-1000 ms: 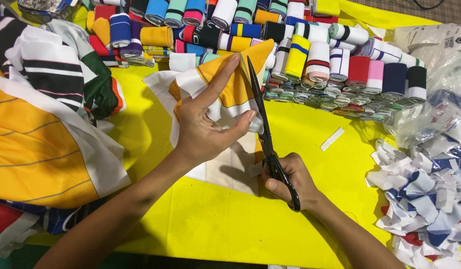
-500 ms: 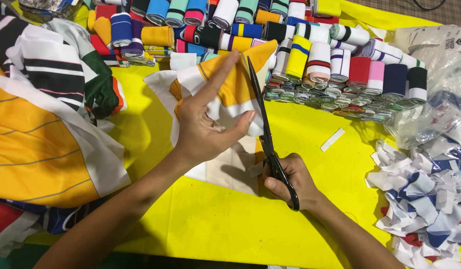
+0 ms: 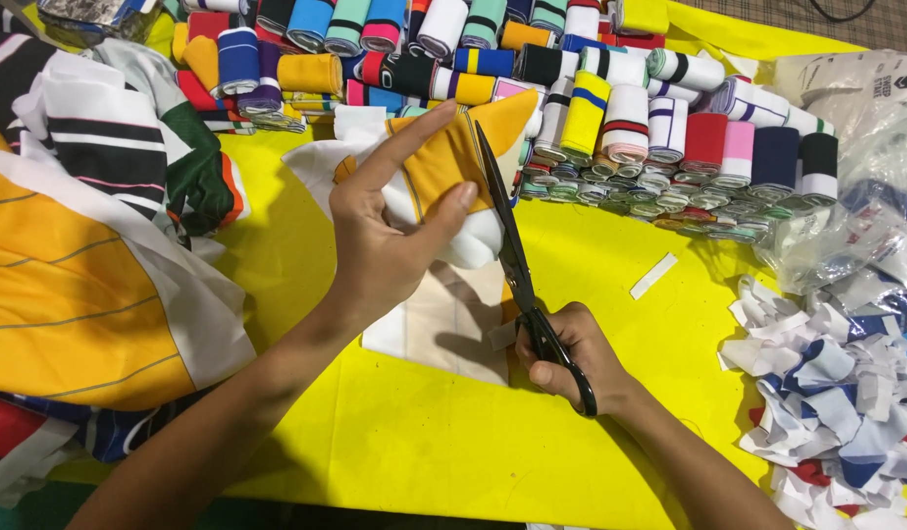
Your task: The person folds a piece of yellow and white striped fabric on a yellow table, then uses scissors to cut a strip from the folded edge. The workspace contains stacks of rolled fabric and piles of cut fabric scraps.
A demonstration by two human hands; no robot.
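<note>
My left hand [image 3: 389,231] grips an orange and white fabric piece [image 3: 443,167], lifted a little over the yellow table [image 3: 404,442]. The fabric's lower white part lies flat under my wrist. My right hand [image 3: 571,353] holds black scissors [image 3: 517,265] by the handles. Their long blades point away from me and run along the fabric's right edge, close to my left thumb. The blades look nearly closed.
Rows of rolled coloured rib fabric [image 3: 610,108] fill the back of the table. A heap of cut scraps [image 3: 836,393] lies at right, under clear plastic bags [image 3: 865,206]. Striped and orange garments [image 3: 71,285] pile up at left. A small white strip [image 3: 653,276] lies loose.
Little has changed: both hands keep their hold, and the scissors have edged slightly along the fabric's right edge.
</note>
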